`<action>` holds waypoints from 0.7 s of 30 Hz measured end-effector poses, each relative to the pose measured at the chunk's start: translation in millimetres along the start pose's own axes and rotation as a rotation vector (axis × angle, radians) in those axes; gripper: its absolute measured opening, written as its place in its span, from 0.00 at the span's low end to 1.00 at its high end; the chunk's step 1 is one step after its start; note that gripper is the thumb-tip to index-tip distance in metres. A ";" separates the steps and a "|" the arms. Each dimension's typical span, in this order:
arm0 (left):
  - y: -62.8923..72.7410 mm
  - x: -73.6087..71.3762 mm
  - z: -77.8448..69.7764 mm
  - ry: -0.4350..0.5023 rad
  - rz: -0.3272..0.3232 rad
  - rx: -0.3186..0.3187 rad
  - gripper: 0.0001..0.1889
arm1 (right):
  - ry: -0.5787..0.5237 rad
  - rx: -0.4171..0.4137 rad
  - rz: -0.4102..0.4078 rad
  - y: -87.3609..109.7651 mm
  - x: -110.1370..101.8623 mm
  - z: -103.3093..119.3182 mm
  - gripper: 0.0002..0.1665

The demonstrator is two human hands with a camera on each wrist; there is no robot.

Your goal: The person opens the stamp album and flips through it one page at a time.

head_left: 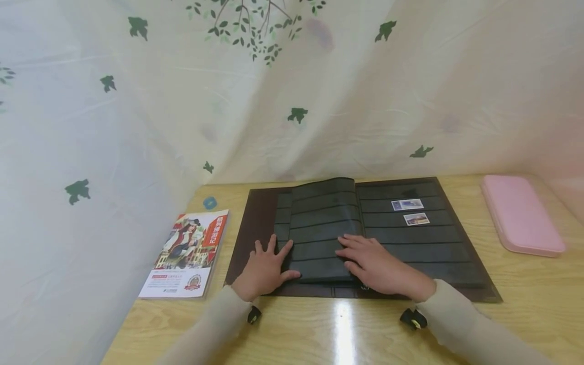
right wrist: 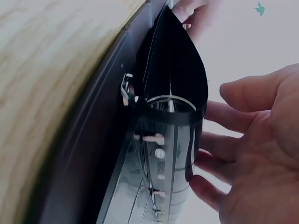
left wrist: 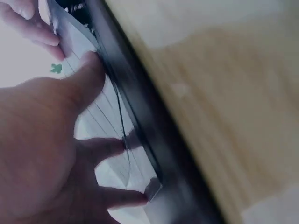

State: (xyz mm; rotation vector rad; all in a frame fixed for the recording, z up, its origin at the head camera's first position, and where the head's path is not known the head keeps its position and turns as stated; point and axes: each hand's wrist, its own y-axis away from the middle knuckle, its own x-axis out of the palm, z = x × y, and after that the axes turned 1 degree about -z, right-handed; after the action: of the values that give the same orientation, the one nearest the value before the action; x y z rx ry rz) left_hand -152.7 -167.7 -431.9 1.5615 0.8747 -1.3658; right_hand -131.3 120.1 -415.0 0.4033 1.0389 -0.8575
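A stamp album lies spread on the table, its dark brown cover (head_left: pixel 257 213) showing at the left. A black strip-pocket page (head_left: pixel 324 215) bulges near the spine, over the left side. My left hand (head_left: pixel 263 271) rests with spread fingers at that page's lower left edge. Across the page near the spine lie the extended fingers of my right hand (head_left: pixel 378 263). In the right wrist view, a metal binder ring (right wrist: pixel 173 99) passes through the punched pages beside my right fingertips. Two stamps, one (head_left: pixel 407 204) above another (head_left: pixel 416 219), sit in the right-hand page (head_left: pixel 420 248).
Left of the album lies an illustrated paperback book (head_left: pixel 187 253), with a small blue round object (head_left: pixel 210 203) behind it. A pink case (head_left: pixel 522 213) rests at the right. Behind the wooden table (head_left: pixel 301 329) hangs a pale curtain (head_left: pixel 255 126) with leaf prints.
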 end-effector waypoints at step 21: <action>-5.1 -6.4 -5.1 -0.024 0.054 -0.034 0.40 | -0.135 0.225 -0.004 2.1 -8.6 -34.7 0.49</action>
State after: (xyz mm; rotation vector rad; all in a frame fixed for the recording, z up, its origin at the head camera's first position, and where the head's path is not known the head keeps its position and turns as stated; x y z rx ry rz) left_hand -156.4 -160.9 -426.2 1.5291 0.8308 -1.3220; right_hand -151.9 147.9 -424.2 0.5249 0.8214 -0.9960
